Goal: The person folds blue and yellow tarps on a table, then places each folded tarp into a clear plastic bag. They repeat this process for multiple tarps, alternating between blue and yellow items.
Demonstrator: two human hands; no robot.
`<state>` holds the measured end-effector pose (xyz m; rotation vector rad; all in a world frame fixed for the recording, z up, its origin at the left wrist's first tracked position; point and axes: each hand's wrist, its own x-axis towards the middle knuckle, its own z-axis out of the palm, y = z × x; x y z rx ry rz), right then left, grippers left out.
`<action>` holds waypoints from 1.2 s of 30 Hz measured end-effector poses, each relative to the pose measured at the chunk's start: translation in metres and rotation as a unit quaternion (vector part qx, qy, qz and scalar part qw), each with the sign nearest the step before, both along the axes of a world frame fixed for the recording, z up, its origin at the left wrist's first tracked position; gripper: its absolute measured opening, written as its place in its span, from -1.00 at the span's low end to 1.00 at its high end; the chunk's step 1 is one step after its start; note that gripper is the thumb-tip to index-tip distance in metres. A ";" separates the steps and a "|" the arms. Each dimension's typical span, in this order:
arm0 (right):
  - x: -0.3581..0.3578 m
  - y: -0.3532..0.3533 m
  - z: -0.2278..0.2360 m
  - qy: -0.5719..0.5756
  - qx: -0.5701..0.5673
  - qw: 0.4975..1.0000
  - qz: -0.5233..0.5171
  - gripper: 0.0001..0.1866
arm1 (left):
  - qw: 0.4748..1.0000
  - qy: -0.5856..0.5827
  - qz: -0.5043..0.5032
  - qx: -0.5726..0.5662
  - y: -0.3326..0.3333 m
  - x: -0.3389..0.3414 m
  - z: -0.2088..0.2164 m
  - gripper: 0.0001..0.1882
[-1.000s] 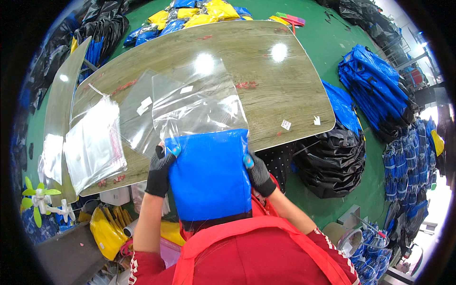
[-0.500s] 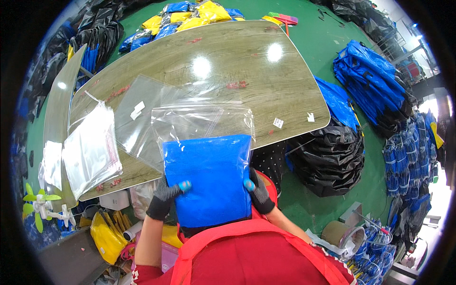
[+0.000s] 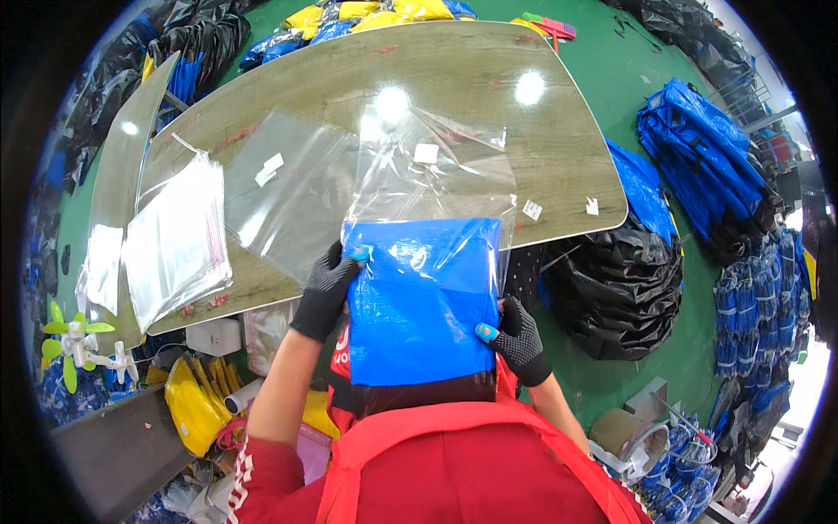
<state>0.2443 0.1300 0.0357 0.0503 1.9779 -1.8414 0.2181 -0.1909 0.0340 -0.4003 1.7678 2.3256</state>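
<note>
Both my hands hold a flat folded blue bundle [image 3: 423,301] with a black strip along its near edge. Its far part lies within a clear plastic bag [image 3: 436,188], which stretches beyond it over the table; how deep it reaches in is hard to see. My left hand [image 3: 328,288], in a black and grey glove with the thumb tip bare, is closed on the far left edge, thumb on top. Lower on the right edge, my right hand [image 3: 517,341] is closed the same way. Fingers under the bundle are hidden. A small white label [image 3: 426,154] shows at the clear bag.
Another clear bag [image 3: 284,179] lies flat on the wood-patterned table [image 3: 559,131], beside a stack of clear bags [image 3: 179,244]. Small labels [image 3: 532,210] lie near the right edge. A small green-bladed fan [image 3: 77,342] stands at left; a black bundle [image 3: 615,293] sits right of the table.
The bundle and clear bag have shifted right and slightly farther away. My left hand has moved up to the bundle's far left edge. A white label now shows at the bag.
</note>
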 end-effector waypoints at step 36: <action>0.051 -0.022 0.021 -0.090 -0.049 0.995 -0.010 -0.40 | 0.962 0.004 -0.207 -0.180 0.011 0.113 0.010 -0.14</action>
